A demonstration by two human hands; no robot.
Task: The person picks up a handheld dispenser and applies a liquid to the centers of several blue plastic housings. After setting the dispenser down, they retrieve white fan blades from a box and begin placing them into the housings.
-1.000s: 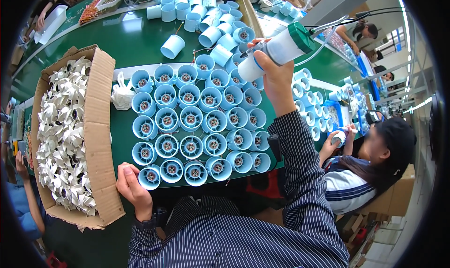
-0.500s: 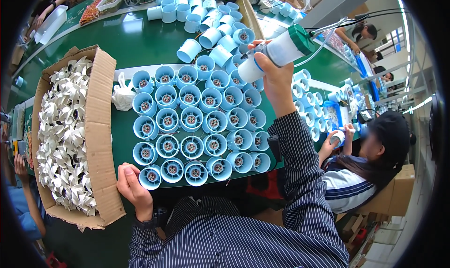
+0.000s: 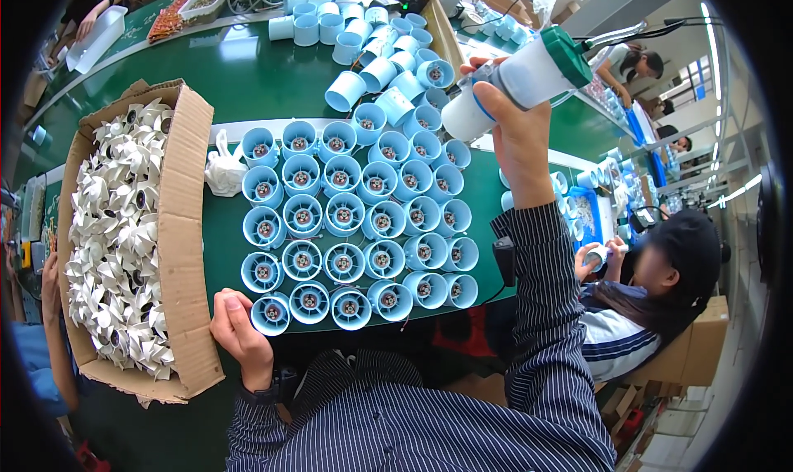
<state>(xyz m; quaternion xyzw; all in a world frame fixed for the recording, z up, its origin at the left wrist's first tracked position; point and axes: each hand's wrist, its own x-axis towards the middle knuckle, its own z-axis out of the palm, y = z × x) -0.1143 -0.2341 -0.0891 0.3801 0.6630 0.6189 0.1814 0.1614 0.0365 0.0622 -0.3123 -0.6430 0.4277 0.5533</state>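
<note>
Rows of light blue round housings point(image 3: 357, 221), each with a small motor inside, stand packed together on the green table point(image 3: 248, 75). My left hand point(image 3: 239, 333) rests at the table's near edge and touches the nearest left housing point(image 3: 271, 313). My right hand point(image 3: 516, 137) is raised above the right end of the rows. It grips a white cylindrical tool with a green cap point(image 3: 520, 80), tilted, with a cable running off to the right.
An open cardboard box point(image 3: 180, 224) full of white fan impellers sits at the left. Loose blue tubes point(image 3: 376, 55) lie piled at the back. A white crumpled piece point(image 3: 223, 168) lies beside the rows. Another person point(image 3: 652, 294) sits at the right.
My right hand has held the tool up almost in place. A loose blue tube at the back has shifted a little. My left hand stays by the nearest housing.
</note>
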